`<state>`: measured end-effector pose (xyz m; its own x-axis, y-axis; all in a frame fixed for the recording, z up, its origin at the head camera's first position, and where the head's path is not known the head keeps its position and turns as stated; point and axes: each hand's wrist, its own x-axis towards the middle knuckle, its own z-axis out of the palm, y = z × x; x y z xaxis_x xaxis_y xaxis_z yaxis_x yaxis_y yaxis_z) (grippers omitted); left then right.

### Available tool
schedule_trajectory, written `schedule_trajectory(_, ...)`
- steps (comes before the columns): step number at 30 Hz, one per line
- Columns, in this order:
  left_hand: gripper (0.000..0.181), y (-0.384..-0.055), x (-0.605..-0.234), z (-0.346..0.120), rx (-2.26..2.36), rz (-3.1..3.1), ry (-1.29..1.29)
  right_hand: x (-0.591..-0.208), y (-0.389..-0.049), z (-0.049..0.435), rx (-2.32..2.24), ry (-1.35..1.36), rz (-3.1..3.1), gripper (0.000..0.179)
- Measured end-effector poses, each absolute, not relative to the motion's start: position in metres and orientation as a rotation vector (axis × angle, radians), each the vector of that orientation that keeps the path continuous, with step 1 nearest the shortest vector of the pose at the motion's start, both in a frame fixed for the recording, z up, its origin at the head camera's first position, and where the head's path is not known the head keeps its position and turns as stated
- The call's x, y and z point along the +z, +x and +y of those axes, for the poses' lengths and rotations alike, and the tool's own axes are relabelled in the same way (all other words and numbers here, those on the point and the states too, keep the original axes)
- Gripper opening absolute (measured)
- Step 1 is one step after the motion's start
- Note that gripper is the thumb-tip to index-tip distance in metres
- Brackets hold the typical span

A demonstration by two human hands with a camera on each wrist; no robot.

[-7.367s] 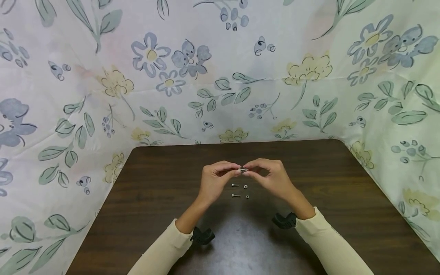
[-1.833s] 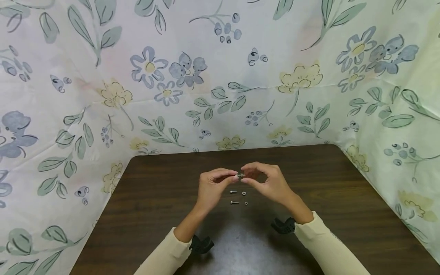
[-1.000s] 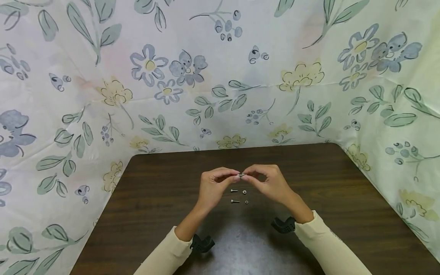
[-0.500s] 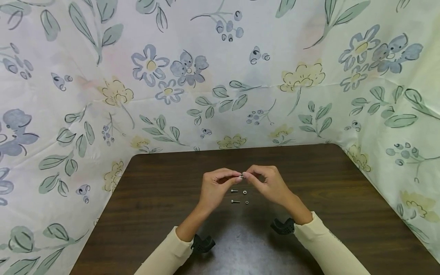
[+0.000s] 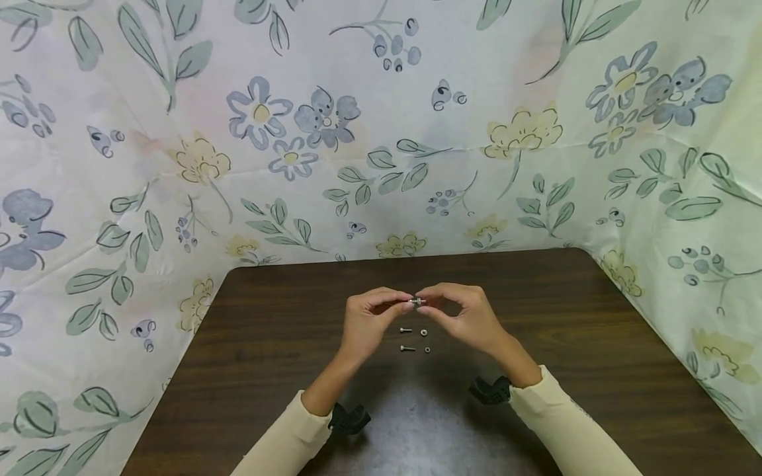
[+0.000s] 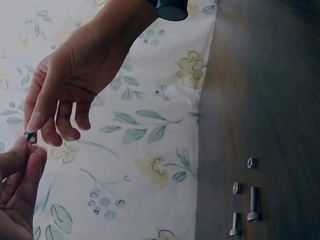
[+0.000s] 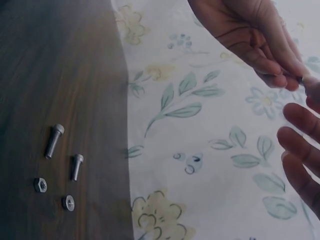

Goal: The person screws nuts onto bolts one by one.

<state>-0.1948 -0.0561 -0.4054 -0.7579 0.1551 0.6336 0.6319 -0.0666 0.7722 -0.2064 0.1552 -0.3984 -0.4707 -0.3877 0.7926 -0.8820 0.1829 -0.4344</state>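
Note:
In the head view both hands meet above the dark table. My left hand (image 5: 368,324) pinches a small bolt (image 5: 411,302) between thumb and index finger, its head covered by the fingertips. At the bolt's other end, the thumb and index finger of my right hand (image 5: 467,316) lie around a small metal nut (image 5: 419,301). The left wrist view shows a shiny bit of this hardware (image 6: 30,136) between the two hands' fingertips. How far the nut sits along the thread is too small to tell.
Below the hands on the table (image 5: 286,344) lie a shorter bolt (image 5: 406,330) and a longer bolt (image 5: 407,348). Beside them to the right are two nuts, a larger nut (image 5: 424,332) and a smaller nut (image 5: 427,350). A floral cloth (image 5: 357,132) hangs behind.
Over the last seconds my right fingertips shift repeatedly around the bolt's end. Half a second ago they covered it; now they are spread wider and the nut shows. The loose pieces stay put.

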Motion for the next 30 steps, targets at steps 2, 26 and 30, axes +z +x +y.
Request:
schedule_trajectory(2,0.010,-0.1946,-0.4064,-0.0566,-1.888,-1.876,-0.844,-0.3994,-0.2062,0.1544,1.257,1.185,-1.959,0.033)
schedule_trajectory(26,0.009,-0.1942,-0.4082,-0.0535,-1.885,-1.903,-0.853,-0.3989,-0.2048,0.1567,1.320,1.100,-2.141,0.014)
schedule_trajectory(30,0.009,-0.1932,-0.4055,-0.0541,-1.893,-1.899,-0.843,-0.3962,-0.2049,0.1599,1.291,1.130,-2.111,0.031)
